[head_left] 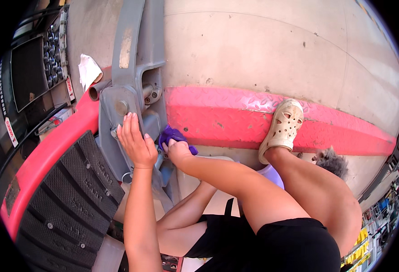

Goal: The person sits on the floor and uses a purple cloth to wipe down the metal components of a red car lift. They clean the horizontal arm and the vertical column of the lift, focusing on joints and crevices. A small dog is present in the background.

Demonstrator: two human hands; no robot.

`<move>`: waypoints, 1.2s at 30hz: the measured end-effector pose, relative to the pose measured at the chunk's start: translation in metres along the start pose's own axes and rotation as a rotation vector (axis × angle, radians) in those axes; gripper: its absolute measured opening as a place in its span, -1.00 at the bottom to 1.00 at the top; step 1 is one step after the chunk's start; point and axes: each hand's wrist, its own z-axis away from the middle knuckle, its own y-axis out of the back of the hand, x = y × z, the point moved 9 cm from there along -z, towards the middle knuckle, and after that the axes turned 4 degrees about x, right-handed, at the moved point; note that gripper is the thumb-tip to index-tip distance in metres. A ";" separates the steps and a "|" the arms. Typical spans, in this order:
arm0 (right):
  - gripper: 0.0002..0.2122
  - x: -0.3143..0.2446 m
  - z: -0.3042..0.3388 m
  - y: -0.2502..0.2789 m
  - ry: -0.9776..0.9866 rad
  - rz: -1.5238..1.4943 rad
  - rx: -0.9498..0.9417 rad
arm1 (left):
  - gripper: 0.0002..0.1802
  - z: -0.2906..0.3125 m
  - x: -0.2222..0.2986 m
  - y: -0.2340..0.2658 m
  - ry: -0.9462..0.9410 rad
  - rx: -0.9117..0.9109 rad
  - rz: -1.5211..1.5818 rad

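My left hand (138,143) lies with fingers stretched out against the grey metal bracket (111,106), its fingertips just below a round pin head (122,107). It grips nothing. Close by on the right, my right hand (179,151) has its fingers closed on a purple cloth (172,134). The bunched cloth presses against the inner side of the grey bracket, which hides part of it. Upward from the bracket runs a long grey steel arm (129,45) with a worn patch of paint. A metal shaft end (148,90) shows inside the arm's hollow.
A pink-red tread-plate beam (222,118) crosses to the right, with my foot in a beige clog (288,120) on it. At left are a red curved frame (50,158), a black ribbed rubber mat (68,204), a white cloth (89,71) and a socket tray (53,56). A grey mop-like tuft (332,163) sits behind my leg.
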 end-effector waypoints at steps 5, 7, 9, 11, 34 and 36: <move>-0.40 0.054 0.016 0.036 -0.175 -0.245 0.152 | -0.33 0.003 -0.001 0.003 -0.007 -0.002 -0.002; -0.40 0.069 0.008 0.046 -0.233 -0.248 0.188 | -0.33 0.001 0.002 0.003 -0.011 0.001 -0.005; -0.39 0.072 0.000 0.051 -0.241 -0.261 0.202 | -0.33 0.000 0.003 0.002 -0.012 0.004 -0.008; -0.38 0.061 -0.007 0.041 -0.248 -0.244 0.183 | -0.33 -0.001 0.003 0.003 -0.013 0.007 -0.014; -0.31 0.030 -0.015 0.010 0.003 0.029 -0.095 | -0.31 0.001 0.000 0.001 -0.014 -0.004 -0.003; -0.30 0.040 -0.003 0.011 -0.048 -0.094 -0.125 | -0.31 0.002 0.000 0.002 -0.012 -0.005 -0.013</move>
